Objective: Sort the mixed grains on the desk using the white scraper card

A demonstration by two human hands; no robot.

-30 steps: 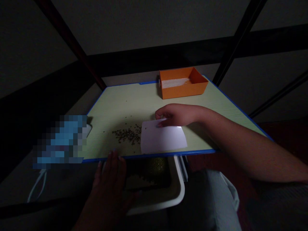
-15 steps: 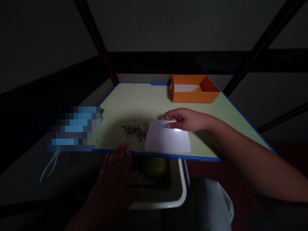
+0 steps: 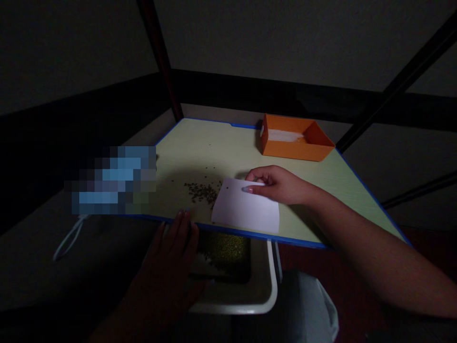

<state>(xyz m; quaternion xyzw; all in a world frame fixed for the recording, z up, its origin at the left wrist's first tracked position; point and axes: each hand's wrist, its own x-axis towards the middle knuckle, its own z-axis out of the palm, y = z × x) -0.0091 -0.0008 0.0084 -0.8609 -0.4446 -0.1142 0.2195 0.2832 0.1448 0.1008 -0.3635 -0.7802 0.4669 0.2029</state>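
My right hand (image 3: 278, 183) pinches the far edge of a white plastic card (image 3: 246, 209) that lies on a pale green table (image 3: 221, 147) with a blue rim. A small heap of dark beans (image 3: 202, 191) lies just left of the card. My left hand (image 3: 171, 267) reaches under the table's front edge with its fingers wrapped on the left rim of a white tray (image 3: 262, 295). The tray sits below the table and holds green beans (image 3: 226, 247).
An orange box (image 3: 296, 143) with something white inside stands at the table's far right. A blurred blue patch (image 3: 112, 178) covers the left table corner, with a white cord (image 3: 69, 236) hanging below. Dark frame bars cross behind. White cloth (image 3: 317, 309) lies lower right.
The view has swung, so the table sits further right and tilted. My right hand with the card stays beside the beans. My left hand stays on the tray.
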